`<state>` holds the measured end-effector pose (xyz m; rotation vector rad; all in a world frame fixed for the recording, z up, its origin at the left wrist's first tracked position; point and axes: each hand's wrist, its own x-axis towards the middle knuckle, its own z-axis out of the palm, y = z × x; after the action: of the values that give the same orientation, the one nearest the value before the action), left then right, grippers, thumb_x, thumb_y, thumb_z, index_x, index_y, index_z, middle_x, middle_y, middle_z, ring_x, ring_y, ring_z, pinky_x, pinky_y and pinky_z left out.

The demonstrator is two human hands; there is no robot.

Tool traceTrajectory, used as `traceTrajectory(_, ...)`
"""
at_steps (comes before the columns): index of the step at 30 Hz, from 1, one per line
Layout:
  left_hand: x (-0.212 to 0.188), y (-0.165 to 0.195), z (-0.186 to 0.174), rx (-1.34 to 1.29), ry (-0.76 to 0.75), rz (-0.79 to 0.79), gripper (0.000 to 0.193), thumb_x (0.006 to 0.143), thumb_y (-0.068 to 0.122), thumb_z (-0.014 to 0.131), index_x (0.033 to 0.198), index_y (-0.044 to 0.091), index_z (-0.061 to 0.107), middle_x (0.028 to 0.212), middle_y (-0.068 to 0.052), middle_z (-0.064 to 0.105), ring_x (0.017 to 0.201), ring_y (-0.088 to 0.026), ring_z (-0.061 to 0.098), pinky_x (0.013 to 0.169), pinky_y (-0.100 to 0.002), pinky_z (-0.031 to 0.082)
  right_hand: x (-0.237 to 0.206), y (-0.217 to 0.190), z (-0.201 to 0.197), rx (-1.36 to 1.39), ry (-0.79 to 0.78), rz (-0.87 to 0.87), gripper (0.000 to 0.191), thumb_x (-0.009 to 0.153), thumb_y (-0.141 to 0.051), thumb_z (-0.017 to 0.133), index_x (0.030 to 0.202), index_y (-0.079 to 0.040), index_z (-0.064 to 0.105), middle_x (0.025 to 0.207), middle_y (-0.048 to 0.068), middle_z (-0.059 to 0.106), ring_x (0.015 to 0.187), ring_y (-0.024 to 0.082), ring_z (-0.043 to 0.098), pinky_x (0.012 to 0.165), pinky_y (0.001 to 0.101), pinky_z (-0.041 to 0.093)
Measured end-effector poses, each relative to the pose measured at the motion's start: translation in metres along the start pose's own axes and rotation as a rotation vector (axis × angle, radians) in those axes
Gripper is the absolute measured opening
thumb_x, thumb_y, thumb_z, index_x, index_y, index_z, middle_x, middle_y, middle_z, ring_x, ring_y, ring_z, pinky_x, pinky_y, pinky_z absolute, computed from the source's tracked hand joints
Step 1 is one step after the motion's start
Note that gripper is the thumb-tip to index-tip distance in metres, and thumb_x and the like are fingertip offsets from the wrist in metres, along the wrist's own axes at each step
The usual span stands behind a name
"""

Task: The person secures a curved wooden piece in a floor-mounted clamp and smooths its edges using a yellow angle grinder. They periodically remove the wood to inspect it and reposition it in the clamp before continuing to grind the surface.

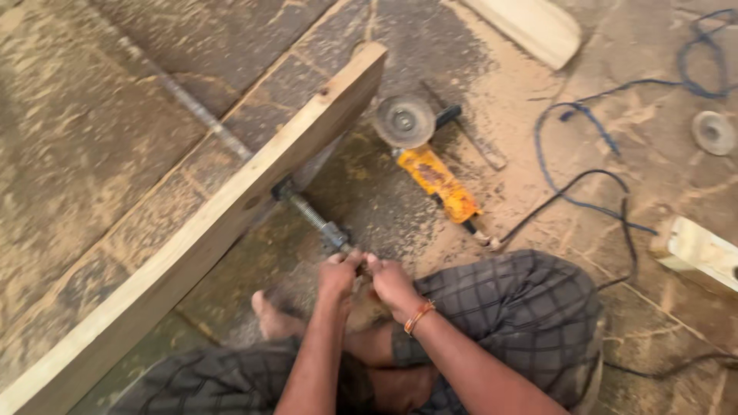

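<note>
A long pale wooden plank (231, 200) stands on edge, running from the lower left to the upper middle. A threaded metal clamp screw (311, 213) passes through the plank and ends near my hands. My left hand (338, 275) and my right hand (390, 283) are both closed around the handle end of the clamp screw, close together. An orange band sits on my right wrist. My bare foot (270, 315) rests on the floor just below the plank, and my legs in checked cloth are folded beneath my arms.
A yellow angle grinder (427, 154) with its disc lies on the sawdust-covered floor beyond my hands. Blue and black cables (584, 154) loop to the right. A loose disc (713, 132), a wooden block (699, 250), a pale board (530, 27) and a metal rod (184, 96) lie around.
</note>
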<state>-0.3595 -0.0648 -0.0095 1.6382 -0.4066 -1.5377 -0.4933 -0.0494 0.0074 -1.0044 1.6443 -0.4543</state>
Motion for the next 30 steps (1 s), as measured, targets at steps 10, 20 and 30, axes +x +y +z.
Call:
traceTrajectory(10, -0.041, 0.019, 0.019, -0.084, -0.051, -0.167, 0.017, 0.092, 0.007, 0.065, 0.109, 0.007, 0.062, 0.095, -0.005, 0.075, 0.072, -0.015, 0.067, 0.063, -0.032, 0.055, 0.073, -0.094, -0.108, -0.237, 0.395, -0.717, 0.024, 0.101, -0.019, 0.061, 0.114, 0.002, 0.062, 0.103, 0.023, 0.069, 0.098, 0.036, 0.067, 0.088, 0.0465, 0.053)
traceTrajectory(20, -0.036, 0.012, 0.024, -0.027, 0.033, -0.137, 0.019, 0.090, -0.003, 0.066, 0.108, -0.005, 0.061, 0.091, -0.015, 0.073, 0.069, -0.023, 0.069, 0.058, -0.031, 0.056, 0.147, -0.117, -0.244, -0.743, 0.543, -0.223, 0.039, 0.090, -0.031, 0.073, 0.117, -0.004, 0.064, 0.108, 0.024, 0.070, 0.103, 0.042, 0.068, 0.090, 0.0514, 0.054)
traceTrajectory(30, -0.045, 0.021, 0.021, 0.015, 0.039, -0.165, 0.022, 0.090, 0.006, 0.072, 0.110, 0.000, 0.065, 0.090, -0.010, 0.073, 0.070, -0.019, 0.069, 0.060, -0.030, 0.055, 0.187, -0.086, -0.253, -0.937, 0.563, 0.034, 0.043, 0.087, -0.031, 0.076, 0.116, 0.000, 0.067, 0.112, 0.026, 0.070, 0.104, 0.043, 0.070, 0.085, 0.0535, 0.057)
